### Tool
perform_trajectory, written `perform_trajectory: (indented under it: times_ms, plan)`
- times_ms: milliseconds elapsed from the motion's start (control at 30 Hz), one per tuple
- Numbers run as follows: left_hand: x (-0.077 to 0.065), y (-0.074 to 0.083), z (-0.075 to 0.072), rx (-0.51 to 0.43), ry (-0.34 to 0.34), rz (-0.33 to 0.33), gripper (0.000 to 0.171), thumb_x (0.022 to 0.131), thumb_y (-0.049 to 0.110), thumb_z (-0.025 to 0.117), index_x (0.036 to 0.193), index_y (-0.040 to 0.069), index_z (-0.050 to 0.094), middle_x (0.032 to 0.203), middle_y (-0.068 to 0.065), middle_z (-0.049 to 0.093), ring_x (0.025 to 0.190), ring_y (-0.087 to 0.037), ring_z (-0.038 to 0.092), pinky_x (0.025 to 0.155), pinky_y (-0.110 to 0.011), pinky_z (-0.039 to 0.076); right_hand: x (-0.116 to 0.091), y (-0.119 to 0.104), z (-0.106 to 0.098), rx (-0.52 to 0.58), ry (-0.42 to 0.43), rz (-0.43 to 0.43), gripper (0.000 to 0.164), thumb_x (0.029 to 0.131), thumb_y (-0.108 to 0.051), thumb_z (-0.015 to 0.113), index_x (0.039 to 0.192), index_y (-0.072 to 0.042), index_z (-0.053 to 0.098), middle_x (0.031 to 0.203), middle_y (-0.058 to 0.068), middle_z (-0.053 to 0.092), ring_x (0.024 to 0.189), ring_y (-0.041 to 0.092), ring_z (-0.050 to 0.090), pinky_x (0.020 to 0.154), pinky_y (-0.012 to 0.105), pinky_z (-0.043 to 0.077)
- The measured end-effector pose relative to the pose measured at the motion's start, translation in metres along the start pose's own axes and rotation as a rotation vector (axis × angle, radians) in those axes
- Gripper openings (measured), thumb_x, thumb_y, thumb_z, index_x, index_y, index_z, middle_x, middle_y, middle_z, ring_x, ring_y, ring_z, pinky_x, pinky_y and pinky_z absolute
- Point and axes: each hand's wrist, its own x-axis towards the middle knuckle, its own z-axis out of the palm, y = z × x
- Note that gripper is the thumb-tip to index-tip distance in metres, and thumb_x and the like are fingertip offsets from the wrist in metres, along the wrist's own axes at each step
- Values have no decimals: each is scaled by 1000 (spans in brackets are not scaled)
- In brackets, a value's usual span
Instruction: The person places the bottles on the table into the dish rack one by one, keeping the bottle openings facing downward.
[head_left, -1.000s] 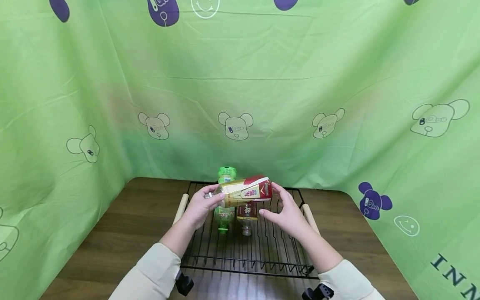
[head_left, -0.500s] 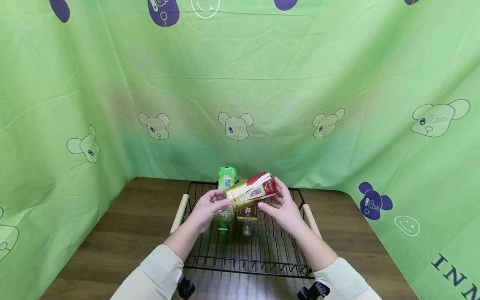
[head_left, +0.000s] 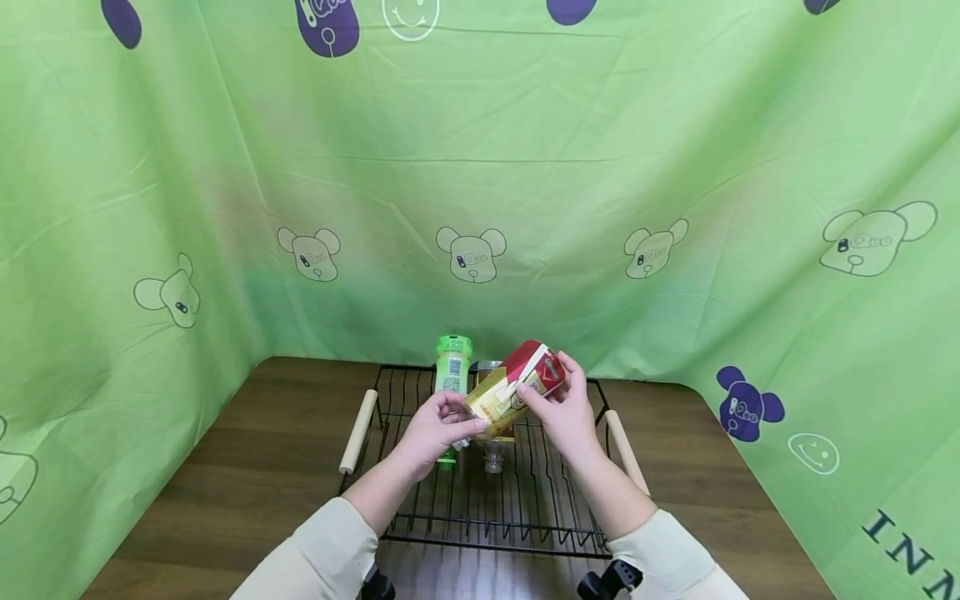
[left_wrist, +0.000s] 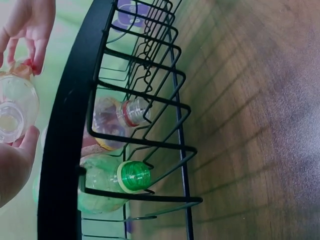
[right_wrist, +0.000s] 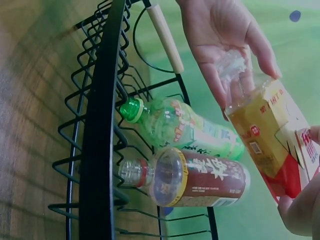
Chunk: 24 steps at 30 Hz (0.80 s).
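Observation:
Above the rack, both hands hold a clear plastic bottle [head_left: 513,390] with a gold and red label, tilted with its red base up to the right. My left hand [head_left: 431,433] grips the neck end; the uncapped mouth shows in the left wrist view. My right hand [head_left: 566,417] holds the red base end, thumb across the label. Beneath them, a green plastic bottle [right_wrist: 187,127] and a clear bottle with a brown label [right_wrist: 212,180] lie side by side in the black wire dish rack [head_left: 487,547]. Their necks point toward the person, and the held bottle partly covers both in the head view.
Wooden handles stand at the rack's left [head_left: 358,433] and right [head_left: 627,450] sides. The rack is on a brown wood-grain table [head_left: 240,467]. A green printed cloth [head_left: 480,183] hangs behind and along both sides.
The held bottle has swung from nearly level to a steeper tilt, its red base rising to the right. My left hand has shifted right and down; my right thumb has moved onto the label.

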Motion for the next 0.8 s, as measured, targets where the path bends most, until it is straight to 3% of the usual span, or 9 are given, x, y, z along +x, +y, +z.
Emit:
perform_trajectory:
  times_ms: [333, 633, 800]
  plan:
    - [1, -6, 4, 4, 12, 23, 52, 81, 6, 75, 124, -4, 49, 122, -20, 60, 106, -20, 63, 90, -31, 55, -1, 3, 6, 6, 28, 38, 91, 90, -16, 69, 156, -16, 7, 149, 24, 35, 129, 39, 49, 104, 44, 46]
    - [0, -3, 7, 98, 49, 72, 55, 80, 10, 78, 125, -5, 49, 125, -22, 59, 114, -29, 62, 97, -37, 53, -1, 3, 8, 21, 43, 79, 91, 92, -20, 68, 157, -20, 5, 144, 25, 39, 113, 33, 55, 85, 36, 55]
    - [-1, -3, 8, 114, 54, 82, 57, 79, 10, 78, 126, -5, 49, 126, -23, 59, 116, -32, 61, 99, -39, 52, 1, 3, 9, 33, 53, 92, 91, 91, -17, 68, 156, -19, 5, 142, 25, 39, 112, 32, 54, 87, 39, 55]
